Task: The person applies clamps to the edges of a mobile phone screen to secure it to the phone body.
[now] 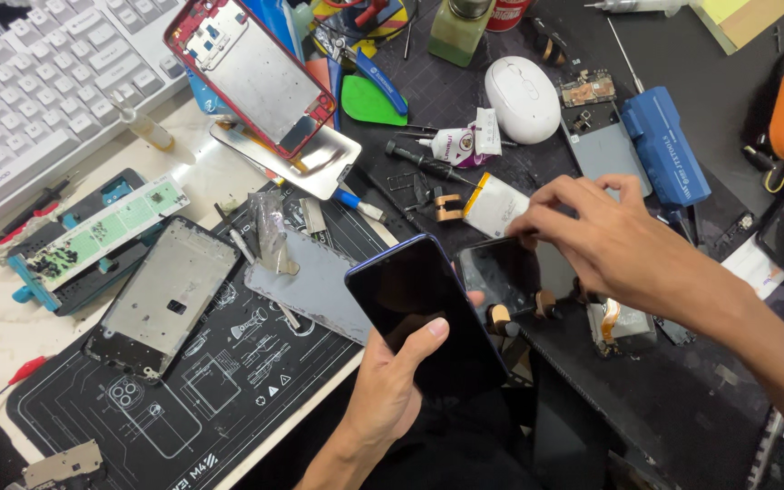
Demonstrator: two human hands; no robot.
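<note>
Bench [682, 82]: dark mat, crowded with parts.
Keyboard [38, 82]: white, far up-left of the dark phone.
Black work mat [229, 381]: just left of the phone, under a bare grey frame [165, 299].
Red frame [251, 73]: above the phone, well apart.
Dark phone [424, 313]: screen up, tilted, blank.
Left hand [392, 390]: grip closed round the phone's lower end, thumb on the glass.
Right hand [610, 240]: fingertips pinched on a black screen panel [501, 272] just right of the phone.
Mouse [521, 98]: white, up-right of the phone.
</note>
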